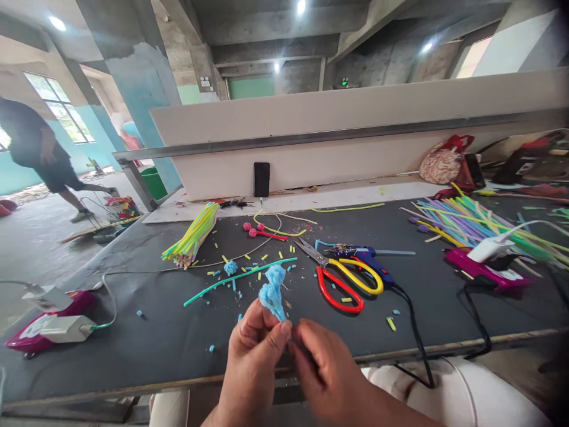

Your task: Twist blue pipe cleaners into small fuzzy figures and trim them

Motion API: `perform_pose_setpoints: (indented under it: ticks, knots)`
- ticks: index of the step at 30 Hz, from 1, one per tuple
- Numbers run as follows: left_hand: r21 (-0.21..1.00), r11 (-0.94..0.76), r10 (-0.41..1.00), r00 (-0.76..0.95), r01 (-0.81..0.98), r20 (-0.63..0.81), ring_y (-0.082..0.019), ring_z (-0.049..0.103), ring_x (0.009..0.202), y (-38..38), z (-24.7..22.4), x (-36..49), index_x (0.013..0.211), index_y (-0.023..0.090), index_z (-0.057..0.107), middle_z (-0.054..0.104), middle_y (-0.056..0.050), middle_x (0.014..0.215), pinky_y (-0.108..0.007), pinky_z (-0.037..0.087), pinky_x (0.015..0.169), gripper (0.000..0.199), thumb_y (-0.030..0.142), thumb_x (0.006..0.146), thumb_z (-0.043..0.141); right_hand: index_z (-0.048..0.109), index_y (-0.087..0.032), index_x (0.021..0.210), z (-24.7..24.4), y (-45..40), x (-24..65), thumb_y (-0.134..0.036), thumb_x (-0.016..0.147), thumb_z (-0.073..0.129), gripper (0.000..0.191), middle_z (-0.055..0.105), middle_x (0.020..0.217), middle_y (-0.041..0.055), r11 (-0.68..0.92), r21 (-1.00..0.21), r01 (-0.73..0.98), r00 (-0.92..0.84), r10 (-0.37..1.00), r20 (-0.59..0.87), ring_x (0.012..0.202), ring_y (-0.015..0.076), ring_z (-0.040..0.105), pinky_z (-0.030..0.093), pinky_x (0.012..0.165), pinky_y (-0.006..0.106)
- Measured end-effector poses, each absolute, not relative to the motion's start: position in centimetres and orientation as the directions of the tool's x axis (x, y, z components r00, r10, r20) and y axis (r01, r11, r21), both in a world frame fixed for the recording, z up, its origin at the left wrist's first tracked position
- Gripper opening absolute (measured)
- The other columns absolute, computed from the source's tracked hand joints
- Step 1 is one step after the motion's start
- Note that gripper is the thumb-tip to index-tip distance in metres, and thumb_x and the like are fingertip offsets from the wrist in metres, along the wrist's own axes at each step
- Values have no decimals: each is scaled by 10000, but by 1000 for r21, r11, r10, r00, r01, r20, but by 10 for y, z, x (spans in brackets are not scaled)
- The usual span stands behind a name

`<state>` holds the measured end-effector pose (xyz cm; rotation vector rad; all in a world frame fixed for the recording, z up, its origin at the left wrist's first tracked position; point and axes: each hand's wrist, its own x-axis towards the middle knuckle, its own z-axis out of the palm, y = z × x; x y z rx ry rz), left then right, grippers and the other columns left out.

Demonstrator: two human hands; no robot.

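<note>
A fuzzy light-blue pipe-cleaner piece, bent into small rounded tufts, stands upright above the table's near edge. My left hand pinches its lower end between thumb and fingers. Right beside it, my right hand is closed, fingertips at the base of the piece; whatever they hold is hidden. Just beyond lie a teal pipe cleaner, a small blue pipe-cleaner ball and short yellow and blue snippets. Scissors with red and yellow handles rest open to the right, against a blue glue gun.
A yellow-green pipe-cleaner bundle lies left, a multicoloured pile right. Pink pipe-cleaner balls and a phone are farther back. Magenta power strips with cables sit at both sides. A person walks at far left.
</note>
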<state>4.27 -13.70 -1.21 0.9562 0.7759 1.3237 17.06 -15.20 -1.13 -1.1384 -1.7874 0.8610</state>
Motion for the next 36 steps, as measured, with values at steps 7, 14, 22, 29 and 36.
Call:
perform_pose_setpoints:
  ticks: [7,14,22,29,36]
  knots:
    - [944,-281,959,89,173,269,-133,484,725,-122,2,33,654,177,516,511,6,751,-234,379,691,142,198,778,581,632,-198,924,6,-129,193,-288,796,620,157,642,888,60,303,-883,359,-349,921,174,812,205,569,424,720,319]
    - [837,-317,944,234,447,232,-128,465,601,-121,20,44,662,186,533,537,22,625,-220,343,573,102,165,759,508,660,-167,750,16,-119,194,-376,639,747,252,586,654,-9,12,-999,-30,-166,986,16,639,149,529,411,609,285]
    - [830,-345,929,284,439,236,-134,533,640,-120,17,54,750,199,598,627,11,700,-215,376,609,107,136,766,514,621,-167,675,16,-121,193,-320,648,740,196,558,633,-25,-31,-950,-311,-22,999,-26,578,119,482,386,564,258]
    - [792,-380,921,273,478,278,-154,579,682,-120,22,50,714,209,668,661,-6,719,-226,398,647,145,161,778,546,679,-162,739,8,-120,193,-354,637,774,238,590,671,-10,-67,-920,-385,-80,996,-39,605,117,486,391,596,258]
    - [764,-345,936,267,546,231,-142,561,669,-118,25,43,805,202,662,654,4,738,-223,402,634,87,203,766,584,648,-162,701,15,-116,201,-386,661,745,247,575,640,-13,-75,-957,-280,-10,997,-75,586,129,500,417,635,303]
